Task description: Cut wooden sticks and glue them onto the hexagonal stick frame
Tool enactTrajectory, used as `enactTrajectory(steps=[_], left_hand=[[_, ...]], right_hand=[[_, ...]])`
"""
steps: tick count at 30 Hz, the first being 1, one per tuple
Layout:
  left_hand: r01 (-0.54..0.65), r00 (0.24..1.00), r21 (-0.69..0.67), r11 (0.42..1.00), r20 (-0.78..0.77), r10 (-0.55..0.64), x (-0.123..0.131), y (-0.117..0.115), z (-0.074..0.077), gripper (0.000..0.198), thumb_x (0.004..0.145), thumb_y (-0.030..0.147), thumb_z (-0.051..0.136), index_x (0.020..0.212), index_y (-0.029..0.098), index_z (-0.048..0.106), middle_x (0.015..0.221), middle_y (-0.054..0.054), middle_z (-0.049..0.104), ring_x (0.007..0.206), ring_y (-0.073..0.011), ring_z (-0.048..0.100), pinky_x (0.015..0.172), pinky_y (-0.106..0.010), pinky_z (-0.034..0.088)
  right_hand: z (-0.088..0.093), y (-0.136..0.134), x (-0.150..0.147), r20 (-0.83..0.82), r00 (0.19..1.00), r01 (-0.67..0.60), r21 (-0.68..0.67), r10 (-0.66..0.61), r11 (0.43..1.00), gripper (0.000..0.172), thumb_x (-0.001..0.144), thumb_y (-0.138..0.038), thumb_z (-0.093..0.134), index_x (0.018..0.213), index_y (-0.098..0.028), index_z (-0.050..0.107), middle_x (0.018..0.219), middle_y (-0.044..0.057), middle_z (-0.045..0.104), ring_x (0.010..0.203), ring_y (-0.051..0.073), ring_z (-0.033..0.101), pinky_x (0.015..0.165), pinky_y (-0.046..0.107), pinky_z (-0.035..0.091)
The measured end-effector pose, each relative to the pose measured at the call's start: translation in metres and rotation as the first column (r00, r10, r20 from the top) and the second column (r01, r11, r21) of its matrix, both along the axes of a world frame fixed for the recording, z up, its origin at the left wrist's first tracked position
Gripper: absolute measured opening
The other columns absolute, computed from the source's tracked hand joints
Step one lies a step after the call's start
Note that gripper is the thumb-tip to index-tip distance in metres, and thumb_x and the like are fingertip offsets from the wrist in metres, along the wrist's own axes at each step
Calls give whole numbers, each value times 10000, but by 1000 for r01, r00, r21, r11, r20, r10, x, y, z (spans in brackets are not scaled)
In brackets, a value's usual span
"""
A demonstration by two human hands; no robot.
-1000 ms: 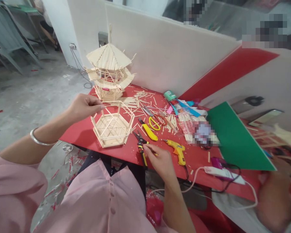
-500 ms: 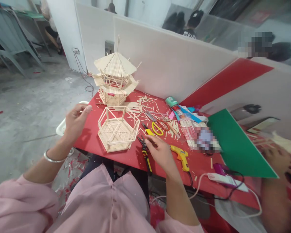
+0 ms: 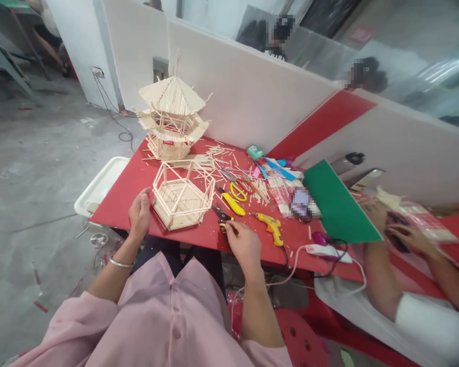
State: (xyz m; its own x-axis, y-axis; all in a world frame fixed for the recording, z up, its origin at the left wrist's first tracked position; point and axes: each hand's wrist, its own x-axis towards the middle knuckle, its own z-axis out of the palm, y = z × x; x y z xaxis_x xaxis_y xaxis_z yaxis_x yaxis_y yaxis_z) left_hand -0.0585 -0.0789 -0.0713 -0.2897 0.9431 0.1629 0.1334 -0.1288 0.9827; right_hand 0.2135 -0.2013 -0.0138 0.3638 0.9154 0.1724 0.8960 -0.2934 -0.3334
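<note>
A hexagonal tray-like frame of thin wooden sticks, with a solid stick floor and a raised railing, sits near the front of the red table. Just to its left is my left hand, fingers stretched out and holding nothing; whether the fingertips touch the frame I cannot tell. My right hand has its thumb and fingers closed at the handles of the black and yellow pliers, whose jaws point toward the frame. Behind the frame stands a taller stick pagoda with tiered roofs.
Loose sticks, yellow-handled cutters and a yellow glue gun lie on the table. Farther right are a green board, a power strip and a co-worker's hands. A white stool stands left.
My left hand has come down and right, beside the stick frame. My right hand has moved onto the pliers' handles, fingers now closed there. The whole view has shifted right.
</note>
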Motion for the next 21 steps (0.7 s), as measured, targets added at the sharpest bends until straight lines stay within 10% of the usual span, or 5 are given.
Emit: enactTrajectory(steps=[12, 21], left_hand=[[48, 991, -56, 997, -126, -54, 0, -9, 2, 473, 951, 481, 395, 1026, 147, 721, 1032, -80, 765, 1031, -224, 693, 885, -285, 529], [49, 995, -74, 996, -88, -55, 0, -11, 4, 408, 940, 420, 437, 1031, 143, 723, 1048, -85, 767, 1025, -241, 698, 895, -315, 537]], right_hand=[[-26, -21, -1, 26, 999, -22, 31, 21, 999, 246, 883, -348, 528, 951, -263, 749, 924, 42, 758, 777, 184, 686, 655, 272, 476], [-7, -10, 13, -43, 998, -47, 17, 48, 999, 270, 897, -409, 520, 937, -275, 751, 924, 26, 775, 794, 204, 712, 665, 292, 497]])
